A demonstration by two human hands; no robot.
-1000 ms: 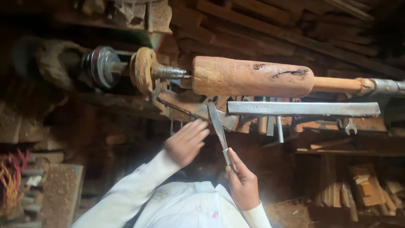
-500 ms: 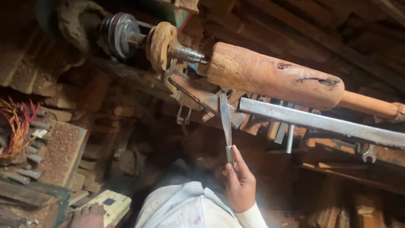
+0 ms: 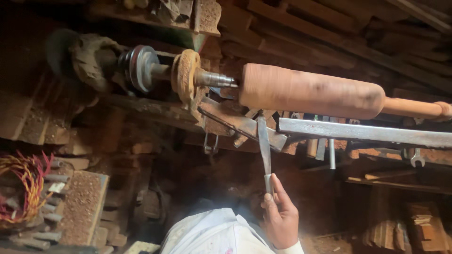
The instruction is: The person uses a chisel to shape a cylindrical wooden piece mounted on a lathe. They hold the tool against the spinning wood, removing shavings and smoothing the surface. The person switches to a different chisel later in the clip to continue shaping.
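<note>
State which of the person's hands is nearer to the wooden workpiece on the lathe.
Right. The right hand holds the chisel below the wooden workpiece, with the blade resting on the tool rest. The left hand is out of view.

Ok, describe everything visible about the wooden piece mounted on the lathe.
The wooden workpiece is a thick, roughly cylindrical, reddish-brown blank lying nearly level. Its surface looks streaked and blurred, as if spinning. On the right it narrows to a thin, paler orange spindle section. Its left end meets the metal drive shaft. The chisel, held by the right hand, points up at its underside beside the metal tool rest.
</note>
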